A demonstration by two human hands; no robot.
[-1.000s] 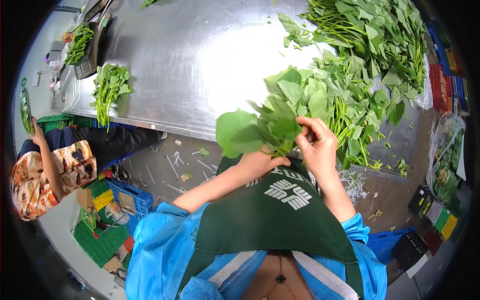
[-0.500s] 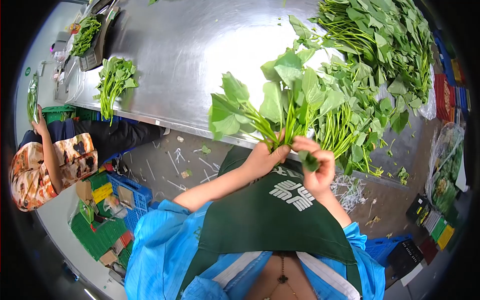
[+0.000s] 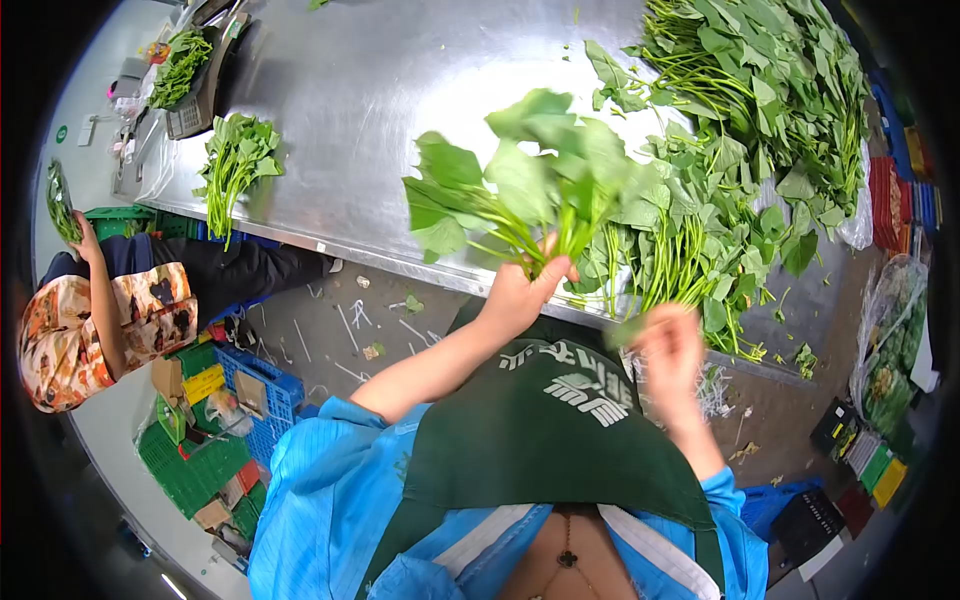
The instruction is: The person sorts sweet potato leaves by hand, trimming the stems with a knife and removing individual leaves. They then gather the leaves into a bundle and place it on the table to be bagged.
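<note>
The steel table (image 3: 400,110) spread across the top of the view. A co-worker (image 3: 145,320) in a patterned top sat off the table's left end, holding a slim green packet (image 3: 60,205). A dense pile (image 3: 770,85) of leafy greens covered the table's far right corner, and a looser heap (image 3: 685,265) lay towards its near edge on the same side. The wearer's dark green apron (image 3: 520,440) faced that edge. A blue crate (image 3: 262,388) stood on the floor below the table's left part. On the table's left end sat a scale (image 3: 195,120), greens on top, with a lone bunch (image 3: 240,165) lying near it.

The held bunch (image 3: 530,190) was raised at the table's near edge, leaves fanned over the steel. The left hand (image 3: 525,295) had its fingers and thumb closed around the stems. The right hand (image 3: 670,348), at the table's edge by the looser heap, had its fingers curled inward; blur hid how tightly. A leaf (image 3: 624,332) showed at those fingertips, but whether they gripped it could not be told.
</note>
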